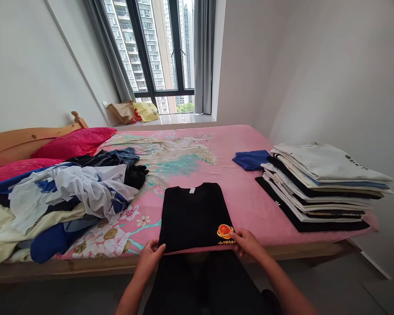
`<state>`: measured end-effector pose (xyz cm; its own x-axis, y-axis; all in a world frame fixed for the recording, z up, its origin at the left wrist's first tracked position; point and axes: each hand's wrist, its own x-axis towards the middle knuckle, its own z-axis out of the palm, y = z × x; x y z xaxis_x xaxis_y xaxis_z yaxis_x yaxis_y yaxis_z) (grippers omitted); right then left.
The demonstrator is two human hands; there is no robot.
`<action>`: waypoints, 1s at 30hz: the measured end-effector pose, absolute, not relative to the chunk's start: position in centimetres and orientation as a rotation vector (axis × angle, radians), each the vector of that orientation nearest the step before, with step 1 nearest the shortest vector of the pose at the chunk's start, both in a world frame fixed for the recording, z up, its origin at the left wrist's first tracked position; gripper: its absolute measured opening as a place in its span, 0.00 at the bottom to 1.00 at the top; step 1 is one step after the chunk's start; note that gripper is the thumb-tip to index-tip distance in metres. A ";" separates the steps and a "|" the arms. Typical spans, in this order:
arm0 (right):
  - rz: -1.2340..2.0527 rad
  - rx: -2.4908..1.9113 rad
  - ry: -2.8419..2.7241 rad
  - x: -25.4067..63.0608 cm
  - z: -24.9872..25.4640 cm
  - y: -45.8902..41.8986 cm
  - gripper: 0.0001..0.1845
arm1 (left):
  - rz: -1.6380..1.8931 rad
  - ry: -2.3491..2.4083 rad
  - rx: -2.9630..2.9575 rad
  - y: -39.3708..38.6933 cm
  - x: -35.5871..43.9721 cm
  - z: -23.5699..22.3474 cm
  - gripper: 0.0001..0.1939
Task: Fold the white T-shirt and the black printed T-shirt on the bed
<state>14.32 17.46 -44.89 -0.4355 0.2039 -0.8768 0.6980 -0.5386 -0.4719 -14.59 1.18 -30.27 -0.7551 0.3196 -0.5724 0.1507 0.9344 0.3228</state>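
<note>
A black T-shirt (193, 214) lies folded into a neat rectangle at the near edge of the bed, its collar and white label facing away from me. An orange and yellow print shows at its near right corner. My left hand (151, 256) pinches the near left corner between thumb and fingers. At the near right corner, beside the print, my right hand (248, 244) grips the fabric the same way. The fingers under the cloth are partly hidden.
To the left is a loose heap of clothes (82, 188), with red pillows (75, 144) behind it. A tall stack of folded shirts (321, 188) stands at the right, near a folded blue garment (251, 160). Pink floral bedding (230, 148) covers the bed; bags (146, 112) sit on the windowsill.
</note>
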 end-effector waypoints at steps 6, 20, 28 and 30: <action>-1.774 1.532 1.774 13.5 -45.3 19.6 0.16 | 0.189 2.608 1.114 2.4 -13.6 -30.9 0.16; -2.074 1.666 1.588 4.1 -50.3 27.0 0.18 | -0.393 2.532 1.394 2.5 -12.9 -36.9 0.23; -1.979 1.705 1.579 1.2 -52.4 29.1 0.22 | -0.426 2.518 1.418 2.6 -12.9 -36.9 0.23; -1.944 1.709 1.587 0.7 -53.0 29.2 0.22 | -0.427 2.516 1.418 2.6 -13.0 -36.9 0.23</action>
<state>0.70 29.16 -53.04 -0.3626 0.5192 -0.7739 0.6541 -0.4498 -0.6081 -12.95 2.60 -36.90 -0.5094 0.7948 -0.3299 0.8591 0.4916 -0.1423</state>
